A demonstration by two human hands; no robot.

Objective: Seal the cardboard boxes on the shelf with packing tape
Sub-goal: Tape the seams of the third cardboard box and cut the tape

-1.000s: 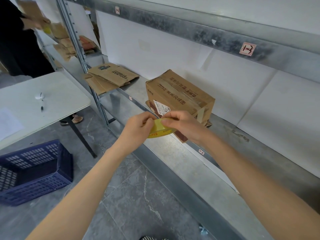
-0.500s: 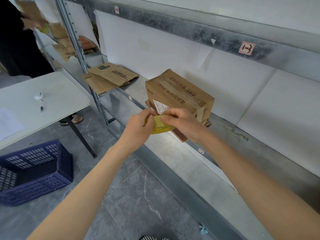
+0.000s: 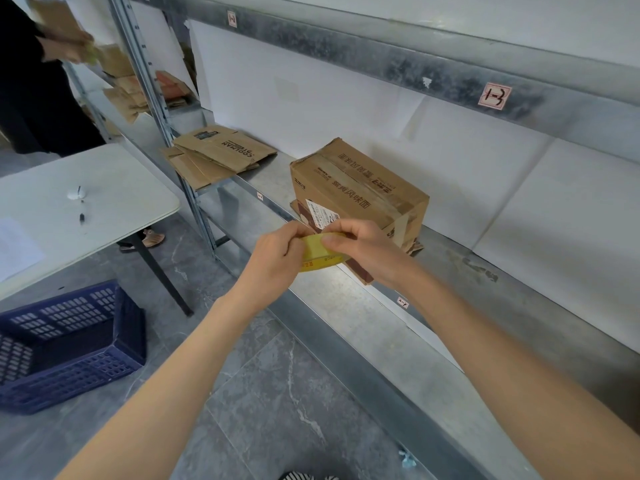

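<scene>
1. Both hands are busy just in front of me. My left hand (image 3: 277, 258) is curling round the left edge of the yellowish, translucent roll of packing tape (image 3: 320, 259). My right hand (image 3: 367, 251) is gripping the other side, thumb pressing on the outer face, so neither hand is free.
2. I am probably feeling for the loose tape end, though I cannot make out the end itself.
3. I am expecting the roll to be light, stiff as a ring, slick on its back and tacky once peeled. One hand should be holding it by the rim while a nail of the other lifts the end.
4. Just behind my hands, the brown cardboard box (image 3: 356, 188) is sitting on the grey metal shelf (image 3: 450, 306). It is resting on a flattened dark-red carton piece (image 3: 362, 275) that is jutting over the front lip. Its corners are looking dented, so I am judging the walls soft and would be pressing the flaps gently.
5. Further left on the shelf, flattened cartons (image 3: 221, 150) are lying in a stack.
6. Beside me a white table (image 3: 104, 188) and a blue plastic crate (image 3: 69, 341) are standing on the grey marbled floor (image 3: 277, 375). A person (image 3: 31, 98) in dark clothing is handling cardboard at far left.
</scene>
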